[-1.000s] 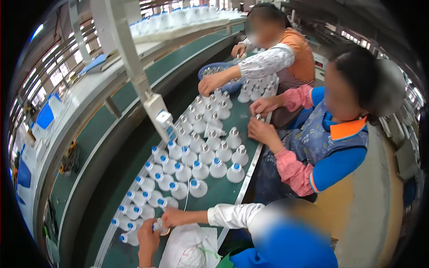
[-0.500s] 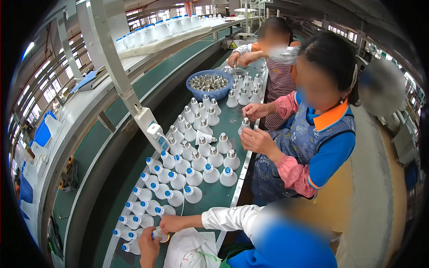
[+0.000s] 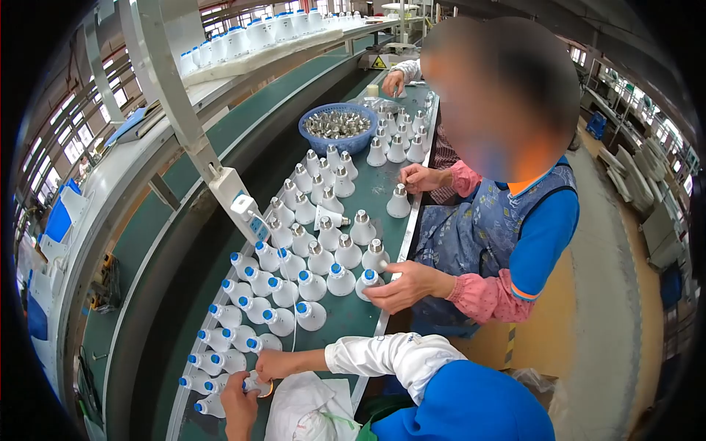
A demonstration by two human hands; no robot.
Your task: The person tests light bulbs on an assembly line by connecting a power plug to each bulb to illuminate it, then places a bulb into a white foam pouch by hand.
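Note:
Near the bottom of the head view, my left hand (image 3: pixel 240 406) is closed around a white bulb housing (image 3: pixel 258 385) that lies tilted, with a blue cap and an orange ring at its wide end. My right hand (image 3: pixel 273 365), in a white sleeve, is closed right above that housing. Its fingertips press down close to it, and what they pinch is hidden. Rows of blue-capped bulb housings (image 3: pixel 278 321) stand or lean just beyond my hands. A white cloth bundle (image 3: pixel 303 411) lies beside them on the near side.
Metal-capped bulbs (image 3: pixel 321 259) fill the green belt (image 3: pixel 351 314) farther along. A blue basket (image 3: pixel 303 132) holds metal caps. A co-worker's hand (image 3: pixel 401 287) is at a blue-capped housing near the belt edge. A post with a power strip (image 3: pixel 239 202) and a white cable stands at left.
The co-worker has let go of a bulb, now standing on the belt, and moved one hand to a blue-capped housing. That person leans forward. My hands stay at the same housing; the view shifts slightly.

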